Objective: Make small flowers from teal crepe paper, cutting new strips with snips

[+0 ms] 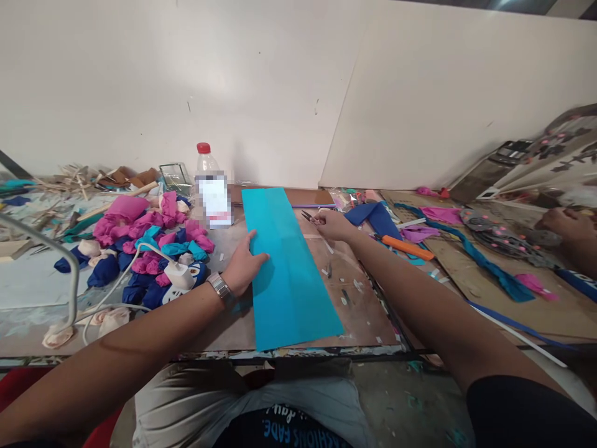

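A long turquoise sheet (286,267), paper or thin cloth with faint lengthwise creases, lies on the brown work board (364,311) in front of me. My left hand (243,264) is at its left edge, thumb over the top; the other fingers are partly hidden. Beyond the sheet's right side, my right hand (329,224) is closed around small scissors (306,215); just their dark, slightly parted tips show. An orange-handled cutter (407,247) lies right of that hand, beside a folded dark blue strip (373,216).
Pink, blue and cream bundles (153,230) crowd the left, with a white charger (178,274) and cable. A phone (215,200) leans on a red-capped bottle (204,155). A wall (280,93) rises behind. Another person's hand (566,227) is at far right, near a grey flower-decorated piece (499,233).
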The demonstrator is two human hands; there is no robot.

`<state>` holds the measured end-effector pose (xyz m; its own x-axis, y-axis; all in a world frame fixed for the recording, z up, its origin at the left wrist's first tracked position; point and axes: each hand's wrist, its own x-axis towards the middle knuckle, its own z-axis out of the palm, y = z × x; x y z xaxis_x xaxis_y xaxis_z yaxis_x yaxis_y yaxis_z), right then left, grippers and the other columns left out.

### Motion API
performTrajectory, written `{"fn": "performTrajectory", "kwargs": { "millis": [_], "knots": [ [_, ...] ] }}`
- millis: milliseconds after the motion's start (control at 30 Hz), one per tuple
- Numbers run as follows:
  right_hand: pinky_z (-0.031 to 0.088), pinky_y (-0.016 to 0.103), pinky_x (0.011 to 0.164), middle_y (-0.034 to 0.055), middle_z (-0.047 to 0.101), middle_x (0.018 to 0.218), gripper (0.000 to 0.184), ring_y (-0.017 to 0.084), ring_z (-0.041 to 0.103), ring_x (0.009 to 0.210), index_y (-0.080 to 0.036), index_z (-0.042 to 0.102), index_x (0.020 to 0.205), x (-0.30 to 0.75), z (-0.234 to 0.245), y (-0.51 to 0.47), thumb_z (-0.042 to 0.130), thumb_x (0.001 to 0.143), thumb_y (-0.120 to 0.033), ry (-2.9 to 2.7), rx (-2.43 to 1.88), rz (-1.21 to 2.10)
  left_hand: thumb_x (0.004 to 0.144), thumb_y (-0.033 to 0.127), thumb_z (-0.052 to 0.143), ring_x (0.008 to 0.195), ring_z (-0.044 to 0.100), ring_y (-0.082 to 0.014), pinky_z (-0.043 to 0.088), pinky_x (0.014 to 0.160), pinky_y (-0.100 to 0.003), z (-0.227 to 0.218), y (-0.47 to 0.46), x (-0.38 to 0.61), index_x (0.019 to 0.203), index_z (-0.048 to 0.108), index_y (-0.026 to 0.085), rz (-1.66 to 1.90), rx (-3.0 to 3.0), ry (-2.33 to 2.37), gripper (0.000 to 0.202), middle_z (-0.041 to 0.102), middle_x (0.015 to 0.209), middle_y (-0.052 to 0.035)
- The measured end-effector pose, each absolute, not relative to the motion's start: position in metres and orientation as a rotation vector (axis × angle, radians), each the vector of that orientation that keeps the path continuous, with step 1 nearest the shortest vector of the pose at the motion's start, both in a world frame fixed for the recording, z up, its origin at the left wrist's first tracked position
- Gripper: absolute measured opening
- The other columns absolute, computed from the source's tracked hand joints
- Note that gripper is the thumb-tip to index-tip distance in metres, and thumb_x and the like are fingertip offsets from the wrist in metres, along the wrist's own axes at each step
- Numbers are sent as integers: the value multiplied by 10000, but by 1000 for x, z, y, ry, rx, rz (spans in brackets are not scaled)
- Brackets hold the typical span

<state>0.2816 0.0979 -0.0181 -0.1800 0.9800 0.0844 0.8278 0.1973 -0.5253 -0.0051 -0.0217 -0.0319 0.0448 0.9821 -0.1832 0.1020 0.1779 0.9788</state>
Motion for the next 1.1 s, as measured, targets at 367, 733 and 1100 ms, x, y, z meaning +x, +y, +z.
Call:
{"fn": "performTrajectory", "kwargs": {
  "millis": [367, 733, 1100],
  "knots": [
    [400, 218, 490, 79, 717, 866, 212, 114, 601, 587, -196, 477, 803, 267, -9, 26, 683, 757, -218, -1354, -1272, 1425, 802, 192, 732, 1200, 657, -324, 558, 1007, -481, -35, -20, -4, 1399, 625, 191, 1016, 1150, 1205, 606, 638, 1420, -142],
    [535, 206, 530, 57, 740, 875, 209, 119, 687, 628, -164, 580, 946, 242, -8, 12, 750, 854, -244, -1259, -1062, 1623, 755, 138, 791, 1290, 622, -302, 559, 1052, -473, -30, -25, 1, 1528, 408, 214, 1148, 921, 940, 866, 576, 1502, -150],
    [533, 171, 456, 38, 742, 937, 524, 122, 727, 628, -154, 593, 1199, 242, -15, -32, 854, 819, -404, -1320, -835, 2118, 830, 135, 715, 1313, 611, -266, 533, 1069, -405, -37, -17, -1, 1541, 430, 208, 1190, 990, 1168, 770, 598, 1489, -108]
  ]
}}
